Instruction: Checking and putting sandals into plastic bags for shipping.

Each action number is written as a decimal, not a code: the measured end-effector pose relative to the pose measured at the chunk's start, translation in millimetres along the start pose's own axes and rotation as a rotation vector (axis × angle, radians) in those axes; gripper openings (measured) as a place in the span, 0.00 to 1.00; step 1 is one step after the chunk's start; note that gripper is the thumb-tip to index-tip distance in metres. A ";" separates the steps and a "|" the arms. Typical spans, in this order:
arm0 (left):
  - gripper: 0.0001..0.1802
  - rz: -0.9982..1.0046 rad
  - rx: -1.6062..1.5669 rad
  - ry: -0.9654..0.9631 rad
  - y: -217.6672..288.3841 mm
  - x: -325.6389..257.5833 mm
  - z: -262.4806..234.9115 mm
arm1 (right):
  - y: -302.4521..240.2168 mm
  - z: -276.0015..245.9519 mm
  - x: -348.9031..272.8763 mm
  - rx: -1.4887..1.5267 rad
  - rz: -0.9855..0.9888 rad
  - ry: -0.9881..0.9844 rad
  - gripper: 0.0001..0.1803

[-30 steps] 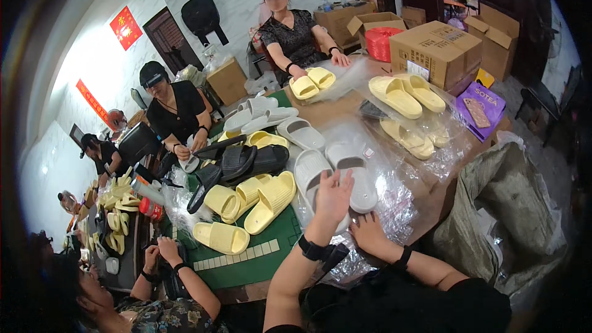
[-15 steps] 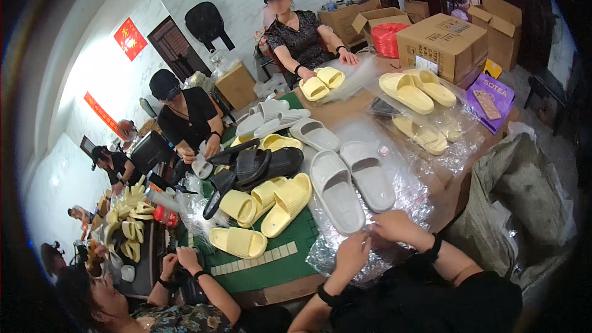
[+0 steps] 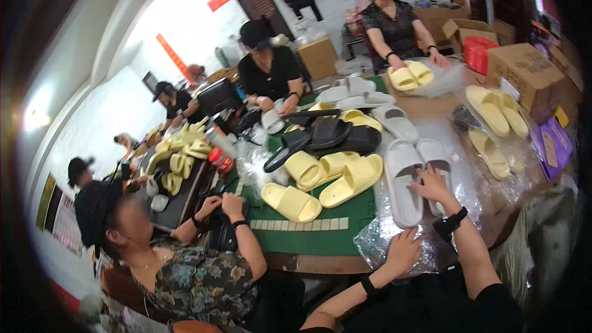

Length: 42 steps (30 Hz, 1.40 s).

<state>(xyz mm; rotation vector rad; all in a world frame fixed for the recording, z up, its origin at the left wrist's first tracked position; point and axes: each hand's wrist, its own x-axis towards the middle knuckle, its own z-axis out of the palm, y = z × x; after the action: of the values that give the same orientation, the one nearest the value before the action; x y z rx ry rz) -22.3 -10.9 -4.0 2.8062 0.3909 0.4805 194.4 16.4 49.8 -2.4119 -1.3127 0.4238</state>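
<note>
A pair of light grey slide sandals lies in front of me on clear plastic bags (image 3: 381, 243). My right hand (image 3: 435, 186) reaches over the pair with its fingers spread, at the inner sides of the left grey slide (image 3: 404, 197) and the right grey slide (image 3: 433, 153). Part of the right slide is hidden under that hand. Just below the heel of the left slide, my left hand (image 3: 404, 251) rests on the plastic with its fingers stretched out. Yellow slides (image 3: 293, 202) lie to the left, with black slides (image 3: 333, 135) behind them.
A green mat (image 3: 311, 243) covers part of the table. Bagged yellow slides (image 3: 493, 108), a purple bag (image 3: 550, 148) and a cardboard box (image 3: 524, 74) are at the right. Co-workers sit at the left and far sides, one with yellow slides (image 3: 410, 76). A sack (image 3: 533, 228) stands at my right.
My view has turned left, so the table appears further right. My right hand has left the plastic's edge and moved forward onto the grey slides; my left hand stays near the heel.
</note>
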 end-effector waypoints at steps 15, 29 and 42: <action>0.19 -0.030 -0.037 0.156 5.0 11.0 -1.8 | 13.4 -71.4 -121.6 0.638 -0.229 0.413 0.27; 0.18 -0.062 0.072 0.005 -23.2 26.2 -24.0 | 61.4 -58.9 -186.9 1.198 -0.343 -0.232 0.26; 0.20 -0.367 -1.314 -0.182 -85.1 11.3 45.2 | 68.2 -61.8 -199.2 1.194 -0.432 -0.445 0.28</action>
<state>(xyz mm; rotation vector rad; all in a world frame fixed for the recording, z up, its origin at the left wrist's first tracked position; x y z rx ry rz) -14.4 61.8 -67.8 1.4481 0.3438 0.2329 166.8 -197.1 91.9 -1.0519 -1.1572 1.2181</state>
